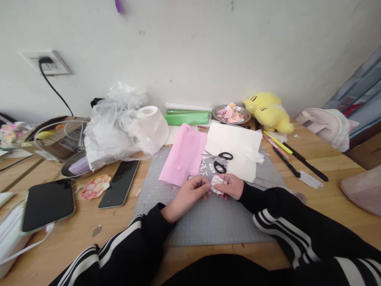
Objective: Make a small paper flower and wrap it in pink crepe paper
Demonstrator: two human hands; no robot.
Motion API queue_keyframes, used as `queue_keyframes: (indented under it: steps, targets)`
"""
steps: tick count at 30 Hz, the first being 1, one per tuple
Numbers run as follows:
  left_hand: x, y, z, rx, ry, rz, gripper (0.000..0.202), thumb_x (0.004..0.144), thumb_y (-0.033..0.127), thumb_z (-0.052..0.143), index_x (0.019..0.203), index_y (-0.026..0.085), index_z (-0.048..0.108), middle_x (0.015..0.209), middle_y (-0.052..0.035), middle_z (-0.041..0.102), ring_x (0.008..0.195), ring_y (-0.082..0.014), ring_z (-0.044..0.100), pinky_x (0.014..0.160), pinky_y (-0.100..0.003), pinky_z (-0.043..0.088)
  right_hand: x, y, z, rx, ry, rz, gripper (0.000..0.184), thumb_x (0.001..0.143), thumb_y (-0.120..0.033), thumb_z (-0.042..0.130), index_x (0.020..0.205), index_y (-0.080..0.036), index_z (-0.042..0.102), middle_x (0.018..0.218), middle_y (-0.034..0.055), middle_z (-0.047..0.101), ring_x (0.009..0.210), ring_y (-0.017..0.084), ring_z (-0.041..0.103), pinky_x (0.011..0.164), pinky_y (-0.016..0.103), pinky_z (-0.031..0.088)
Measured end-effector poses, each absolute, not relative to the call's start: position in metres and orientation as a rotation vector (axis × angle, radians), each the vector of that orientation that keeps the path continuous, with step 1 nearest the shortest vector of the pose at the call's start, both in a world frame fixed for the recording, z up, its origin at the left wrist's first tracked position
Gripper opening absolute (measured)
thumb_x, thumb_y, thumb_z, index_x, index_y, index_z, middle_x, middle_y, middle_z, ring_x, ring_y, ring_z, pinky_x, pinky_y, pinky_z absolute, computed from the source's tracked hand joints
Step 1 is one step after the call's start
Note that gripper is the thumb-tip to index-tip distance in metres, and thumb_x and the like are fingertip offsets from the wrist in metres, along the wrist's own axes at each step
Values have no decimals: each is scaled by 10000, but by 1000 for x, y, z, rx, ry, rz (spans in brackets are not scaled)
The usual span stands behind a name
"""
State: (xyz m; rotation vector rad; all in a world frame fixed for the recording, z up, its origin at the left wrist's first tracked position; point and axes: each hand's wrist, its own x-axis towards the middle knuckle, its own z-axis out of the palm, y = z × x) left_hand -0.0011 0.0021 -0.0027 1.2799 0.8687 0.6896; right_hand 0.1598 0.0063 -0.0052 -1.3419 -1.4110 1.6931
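My right hand [232, 186] grips a small pink-and-white paper cutout [219, 184] with dark outlines, thumb on top. At the cutout's left edge, the curled, closed fingers of my left hand [193, 192] meet it; the exact contact is hard to see. Both hands are over a grey cutting mat [190, 226]. Just beyond them lie black-handled scissors [220, 166], their blades pointing left over white paper scraps [205, 169]. A pink sheet [185, 155] rests behind my left hand, and a white sheet [235, 145] lies behind my right.
Left on the wooden table are two phones [120, 184] [49, 204], a flower-like cutout [93, 186] and a plastic bag [110, 135]. Toward the wall stand a paper roll [154, 129], green packs [187, 118], a metal dish of cutouts [232, 122] and a yellow plush [269, 111]. Pens [285, 161] lie right.
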Motion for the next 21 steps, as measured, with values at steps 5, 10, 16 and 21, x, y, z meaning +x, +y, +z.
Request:
queue_keyframes:
  steps: [5,10,16,21]
  targets:
    - [-1,2,-1,1291,889,664,199,730,334,530,686,146,484,606,29,516,506,-65,452,500,-198,342,159,6,-4,-1362,-1401,1686,244,528,-339,595,603,-133,489,380,-65,466,313,38,405,289,146,338]
    - [-1,2,-3,1319,894,643,197,737,336,520,685,148,492,612,28,517,515,-67,457,508,-198,351,160,6,-5,-1345,-1418,1694,251,524,-342,597,617,-132,498,401,-62,478,327,38,416,297,145,343]
    - [-1,2,-2,1325,911,636,199,723,340,532,681,149,492,608,26,516,514,-71,456,505,-200,356,161,4,-6,-1336,-1446,1684,246,553,-339,604,619,-131,489,415,-60,473,335,38,411,307,150,339]
    - [-1,1,1,1361,925,629,193,725,327,532,667,145,499,591,30,504,523,-74,450,517,-202,360,161,3,-5,-1323,-1455,1665,219,579,-308,601,643,-129,493,430,-63,475,346,29,412,321,138,341]
